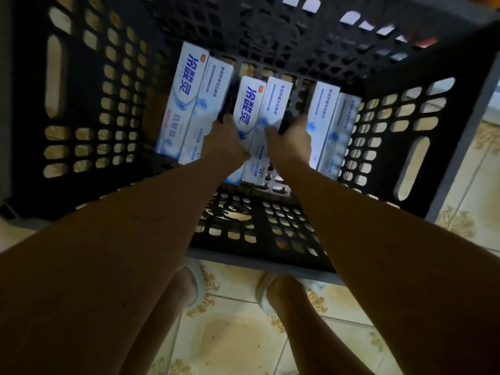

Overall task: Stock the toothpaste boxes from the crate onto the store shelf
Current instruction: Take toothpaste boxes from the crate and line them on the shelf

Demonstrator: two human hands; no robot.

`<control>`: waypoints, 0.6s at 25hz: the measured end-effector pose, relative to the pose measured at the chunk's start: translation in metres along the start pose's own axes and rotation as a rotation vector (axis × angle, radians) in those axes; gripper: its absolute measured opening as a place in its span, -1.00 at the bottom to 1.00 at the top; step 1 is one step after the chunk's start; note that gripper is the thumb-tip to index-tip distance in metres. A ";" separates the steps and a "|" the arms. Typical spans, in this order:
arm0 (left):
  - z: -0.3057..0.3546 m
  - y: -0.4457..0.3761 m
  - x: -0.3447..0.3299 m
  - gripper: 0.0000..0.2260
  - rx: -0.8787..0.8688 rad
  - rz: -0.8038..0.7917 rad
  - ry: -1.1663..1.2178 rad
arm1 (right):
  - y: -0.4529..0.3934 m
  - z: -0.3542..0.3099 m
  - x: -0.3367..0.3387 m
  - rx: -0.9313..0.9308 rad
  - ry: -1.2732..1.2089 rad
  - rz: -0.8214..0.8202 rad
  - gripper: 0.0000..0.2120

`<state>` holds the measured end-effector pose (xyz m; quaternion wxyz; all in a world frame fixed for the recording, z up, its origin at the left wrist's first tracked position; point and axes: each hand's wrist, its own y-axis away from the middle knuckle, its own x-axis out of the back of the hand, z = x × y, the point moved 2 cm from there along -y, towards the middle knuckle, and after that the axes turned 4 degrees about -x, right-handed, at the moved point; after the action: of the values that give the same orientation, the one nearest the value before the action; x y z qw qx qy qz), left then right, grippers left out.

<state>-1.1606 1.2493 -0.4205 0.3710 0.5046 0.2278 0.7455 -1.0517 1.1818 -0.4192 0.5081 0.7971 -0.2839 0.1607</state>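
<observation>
From the head camera I am looking straight down into the black crate (81,109), which sits on the tiled floor (243,342), with both of my arms reaching into it. This looks like the pick-up step: the shelf is nowhere in view, so nothing I see has been stocked yet.

My left hand (224,143) is on the left edge of the middle pair of toothpaste boxes (261,123), and my right hand (290,139) is on its right edge, thumb across the box face. Both seem to clasp the pair from either side, fingers curled down around it, though the fingertips are hidden behind the boxes.

Inside the crate I count three clusters lying on the perforated bottom: a left pair of boxes (189,104), just beside my left hand; the middle pair between my hands; and a right pair of boxes (328,125), next to my right hand and near the crate's right wall. The rest of the crate bottom shows bare grid.

Next, I judge, the middle pair must be lifted level with even pressure from both sides so the two boxes do not slide apart, and kept off the near rim on the way up.
</observation>
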 end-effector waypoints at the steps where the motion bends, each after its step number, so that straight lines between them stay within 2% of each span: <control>1: -0.002 -0.001 -0.002 -0.36 -0.005 0.001 0.011 | 0.000 0.001 -0.004 -0.006 -0.018 -0.043 -0.48; 3: -0.006 -0.001 -0.004 -0.36 -0.025 0.019 0.036 | -0.002 0.004 -0.011 -0.055 -0.049 -0.083 -0.39; 7: -0.010 0.001 -0.002 -0.27 -0.082 -0.029 0.130 | -0.008 0.013 -0.008 -0.087 -0.126 -0.141 -0.41; 11: -0.016 0.012 -0.011 -0.14 0.014 -0.190 0.490 | -0.002 0.028 0.001 -0.141 -0.269 -0.260 -0.51; 13: -0.013 0.021 -0.011 -0.24 0.056 -0.264 0.683 | 0.006 0.029 0.010 -0.227 -0.402 -0.306 -0.59; 15: 0.002 0.044 0.002 -0.53 0.063 -0.366 0.830 | 0.024 0.027 0.023 -0.310 -0.549 -0.346 -0.50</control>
<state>-1.1736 1.2237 -0.3876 0.3583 0.1256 0.4653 0.7996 -1.0492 1.1431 -0.4007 0.5473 0.7603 -0.2920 -0.1928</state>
